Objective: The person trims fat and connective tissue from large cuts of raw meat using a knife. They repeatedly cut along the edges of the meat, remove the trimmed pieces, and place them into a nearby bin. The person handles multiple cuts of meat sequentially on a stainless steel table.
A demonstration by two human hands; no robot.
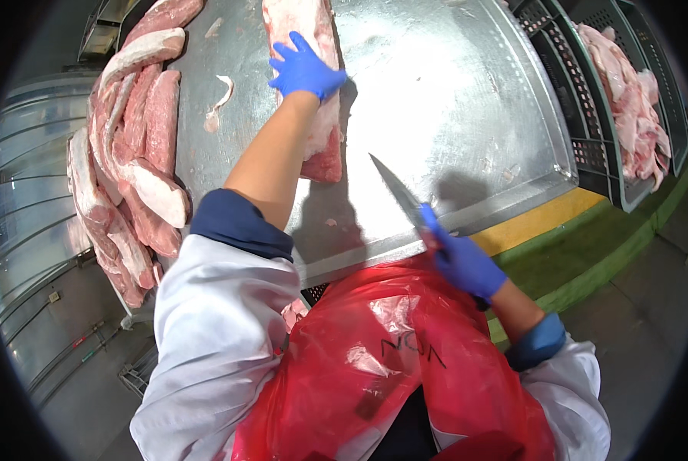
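Right now I have my left hand (pixel 304 71) spread flat on the meat slab (pixel 313 92) out ahead, my right hand (pixel 467 263) fisted round the knife (pixel 399 196) near my apron, so I judge trimming comes next, needing the blade brought across.

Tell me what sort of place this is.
Most likely a meat-cutting room in a processing plant. A long raw meat slab lies on a steel worktable, trimmed cuts pile at its left, and a dark plastic crate holds more meat.
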